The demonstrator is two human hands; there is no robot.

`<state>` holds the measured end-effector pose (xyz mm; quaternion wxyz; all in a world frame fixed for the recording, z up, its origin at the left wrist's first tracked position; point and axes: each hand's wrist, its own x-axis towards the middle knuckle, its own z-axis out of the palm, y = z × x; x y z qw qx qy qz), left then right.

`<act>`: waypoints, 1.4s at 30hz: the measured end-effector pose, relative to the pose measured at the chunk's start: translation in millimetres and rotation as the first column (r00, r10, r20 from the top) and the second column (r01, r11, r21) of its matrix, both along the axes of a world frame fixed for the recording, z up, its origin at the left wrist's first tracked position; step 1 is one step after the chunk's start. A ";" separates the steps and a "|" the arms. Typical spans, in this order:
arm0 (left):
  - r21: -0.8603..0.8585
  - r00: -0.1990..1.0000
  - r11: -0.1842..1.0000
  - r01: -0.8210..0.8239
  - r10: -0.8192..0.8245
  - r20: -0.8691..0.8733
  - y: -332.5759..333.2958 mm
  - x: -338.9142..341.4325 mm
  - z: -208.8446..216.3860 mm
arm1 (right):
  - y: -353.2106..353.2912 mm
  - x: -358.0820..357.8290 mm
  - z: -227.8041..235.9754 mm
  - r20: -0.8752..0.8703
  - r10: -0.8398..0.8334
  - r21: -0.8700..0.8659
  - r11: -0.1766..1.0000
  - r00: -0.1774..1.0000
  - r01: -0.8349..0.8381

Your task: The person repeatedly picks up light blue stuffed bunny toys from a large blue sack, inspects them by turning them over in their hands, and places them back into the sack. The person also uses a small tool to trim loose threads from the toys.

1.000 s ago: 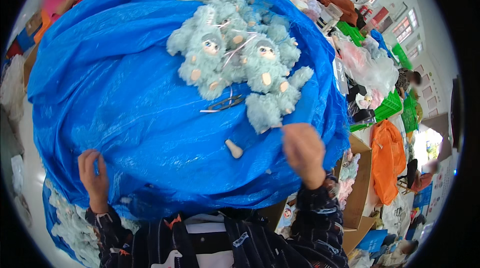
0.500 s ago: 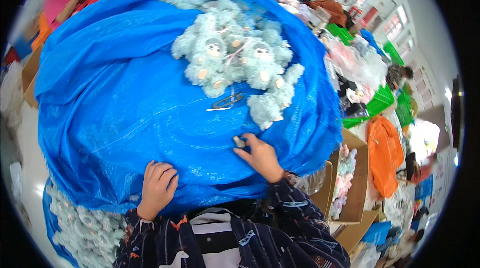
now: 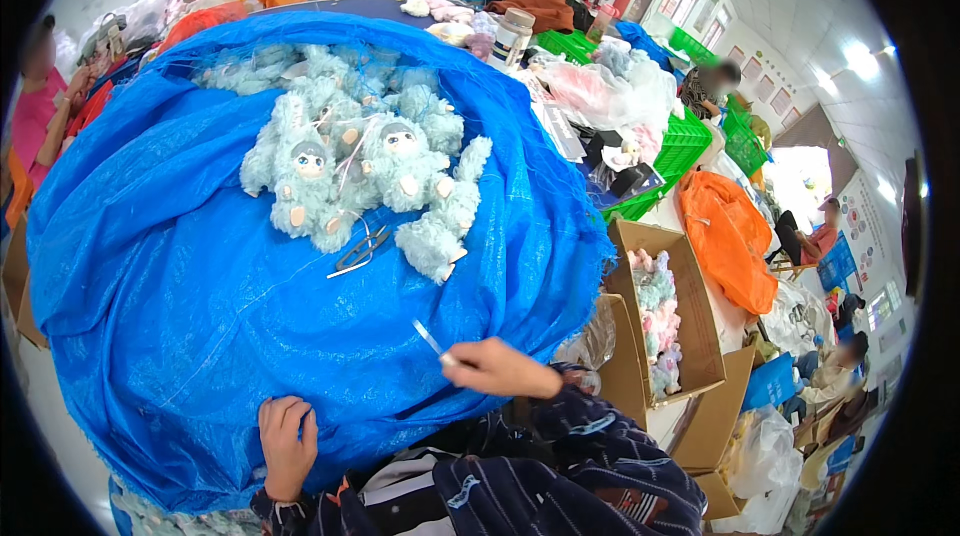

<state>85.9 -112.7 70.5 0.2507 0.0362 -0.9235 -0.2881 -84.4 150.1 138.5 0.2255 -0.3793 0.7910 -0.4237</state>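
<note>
My right hand (image 3: 490, 368) is closed around a thin pale stick-like piece (image 3: 430, 338), which points away from me over the blue tarp (image 3: 230, 321); its exact kind is too blurred to tell. Resting on the tarp's near side is my left hand (image 3: 287, 441), palm down, fingers slightly bent, holding nothing. Farther off, pale blue-green plush dolls (image 3: 400, 161) lie heaped, some face up with pink ribbons. Between them and my hands is a dark metal scissor-like tool (image 3: 362, 252). One furry plush piece (image 3: 437, 236) lies at the heap's near right.
Right of the tarp stands a cardboard box (image 3: 690, 336) with pastel plush in it. Beyond are green crates (image 3: 680, 151), an orange sack (image 3: 728, 236) and a lidded jar (image 3: 512, 39). Other people sit farther right; a person in pink (image 3: 38, 121) is at far left.
The view has turned right, so the tarp sits farther left. The pale piece in my right hand now shows as a long strip. My left hand stays on the tarp.
</note>
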 end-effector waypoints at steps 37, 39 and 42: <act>-0.108 0.971 0.988 0.107 -0.081 0.223 15.7 -7.2 -6.3 | 7.2 -211.8 -32.8 -0.651 -0.641 -0.042 0.564 0.406 0.824; -0.118 0.970 0.990 0.079 -0.049 0.238 19.1 -6.9 -5.2 | -1.7 -211.8 -41.6 -0.647 -0.676 -0.101 0.533 0.352 0.840; -0.151 0.970 0.986 0.063 -0.025 0.243 15.7 -8.5 -19.7 | -6.2 -214.3 -40.4 -0.667 -0.688 -0.131 0.486 0.286 0.864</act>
